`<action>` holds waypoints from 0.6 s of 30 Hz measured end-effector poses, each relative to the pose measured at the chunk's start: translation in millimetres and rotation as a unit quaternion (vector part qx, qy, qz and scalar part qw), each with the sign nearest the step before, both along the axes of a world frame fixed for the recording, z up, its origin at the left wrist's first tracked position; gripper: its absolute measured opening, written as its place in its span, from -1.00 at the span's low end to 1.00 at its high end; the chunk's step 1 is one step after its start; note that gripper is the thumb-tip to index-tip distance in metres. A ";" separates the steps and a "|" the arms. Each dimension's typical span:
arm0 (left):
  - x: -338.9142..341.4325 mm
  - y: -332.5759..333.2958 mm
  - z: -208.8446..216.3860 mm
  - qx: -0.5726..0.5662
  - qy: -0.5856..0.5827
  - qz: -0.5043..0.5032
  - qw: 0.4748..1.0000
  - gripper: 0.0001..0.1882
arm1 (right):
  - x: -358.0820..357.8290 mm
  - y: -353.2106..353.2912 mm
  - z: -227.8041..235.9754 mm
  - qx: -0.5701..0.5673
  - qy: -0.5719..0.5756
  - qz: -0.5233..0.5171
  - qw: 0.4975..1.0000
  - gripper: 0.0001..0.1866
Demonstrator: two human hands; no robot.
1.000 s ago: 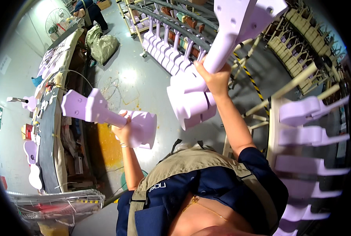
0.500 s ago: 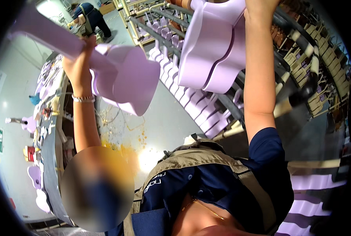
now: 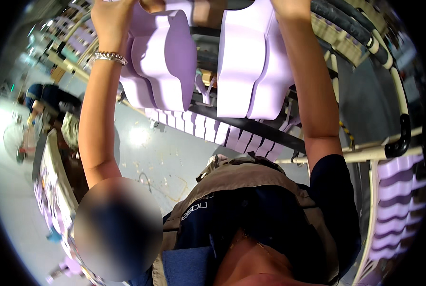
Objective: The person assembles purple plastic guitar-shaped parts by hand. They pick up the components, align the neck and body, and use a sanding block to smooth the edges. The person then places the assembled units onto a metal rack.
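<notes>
At the top left, my left hand is closed at the upper end of a pair of lilac guitars, whose unstrung bodies hang side by side below it. My right hand is at the top of another lilac pair of guitars, with a narrow gap between the two bodies. Both pairs hang level with each other, a short space apart, in front of a rack. The top edge of the picture cuts off the fingers of both hands and the guitars' necks.
The rack's dark padded rail runs just behind and below the held guitars. A lower row of lilac guitar bodies stands beneath it. More wavy lilac bodies fill a rack at right. A co-worker bends at far left, beyond a cluttered bench.
My view has turned left to right, bringing the rack ahead of me. The left guitars have swung from tilted to hanging upright, nearer the right pair. The right pair stays in hand.
</notes>
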State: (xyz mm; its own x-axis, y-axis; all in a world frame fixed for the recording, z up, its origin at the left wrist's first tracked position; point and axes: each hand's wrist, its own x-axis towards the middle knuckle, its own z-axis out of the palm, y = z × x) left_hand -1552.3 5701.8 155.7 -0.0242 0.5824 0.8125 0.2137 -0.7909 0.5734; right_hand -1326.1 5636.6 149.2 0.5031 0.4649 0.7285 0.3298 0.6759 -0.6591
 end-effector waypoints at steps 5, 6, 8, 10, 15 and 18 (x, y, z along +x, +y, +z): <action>14.3 63.5 -11.3 -0.124 0.066 -0.182 0.973 -0.69 | -0.9 23.3 -1.0 -0.014 -0.058 -0.129 0.990 -0.64; 17.0 86.9 -24.9 -0.103 0.060 -0.108 0.987 -0.61 | -6.0 28.7 -3.3 -0.014 -0.069 -0.133 0.989 -0.64; 20.3 108.7 -33.8 -0.117 0.075 -0.063 0.988 -0.45 | -11.7 39.2 -7.5 -0.027 -0.057 -0.164 0.984 -0.61; 23.0 122.5 -38.7 -0.160 0.067 -0.116 0.978 -0.41 | -17.7 49.8 -10.0 -0.050 -0.058 -0.243 0.967 -0.54; 32.6 139.9 -39.3 -0.131 0.135 -0.115 0.975 -0.34 | -20.6 64.7 -15.0 -0.107 -0.046 -0.294 0.949 -0.45; 39.9 147.0 -42.8 -0.138 0.130 -0.107 0.976 -0.30 | -22.1 70.5 -14.1 -0.138 -0.038 -0.314 0.939 -0.40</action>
